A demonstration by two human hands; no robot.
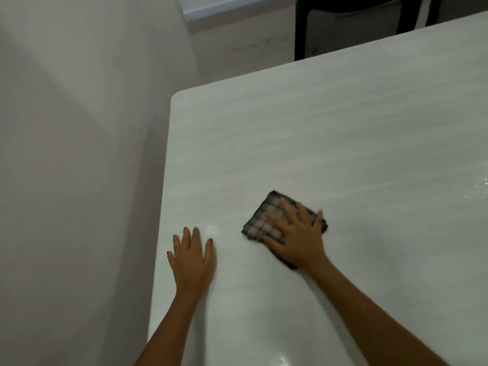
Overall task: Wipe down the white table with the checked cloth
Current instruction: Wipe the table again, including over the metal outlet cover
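Bare forearms came up from the lower edge of the view, the left forearm [169, 320] near the bench's left side and the right forearm [369, 307] angled in from the right. The left hand [191, 262] lay flat on the bench [317, 128] with fingers straight and slightly spread, holding nothing; it sat close to the left edge, probably as a prop to steady the lean while the other arm worked. The right hand [297, 239] was also splayed wide, its palm and straight fingers pressing down on the cloth [264, 220] rather than gripping it, which would keep the whole pad in contact with the top. The cloth was folded into a small thick square, lying flat on the near-left part of the bench just right of the left hand but apart from it. Its far edges were blurred, so it looked to be mid-stroke. A faint wet sheen [211, 229] showed beside the left fingertips, and brighter glints [484, 186] at the far right edge, suggesting those patches had been passed over; the broad far half looked matt and, by my judgement, had yet to be wiped. A dark chair [330, 30] stood beyond the far edge, and a pale wall [66, 128] ran along the left.
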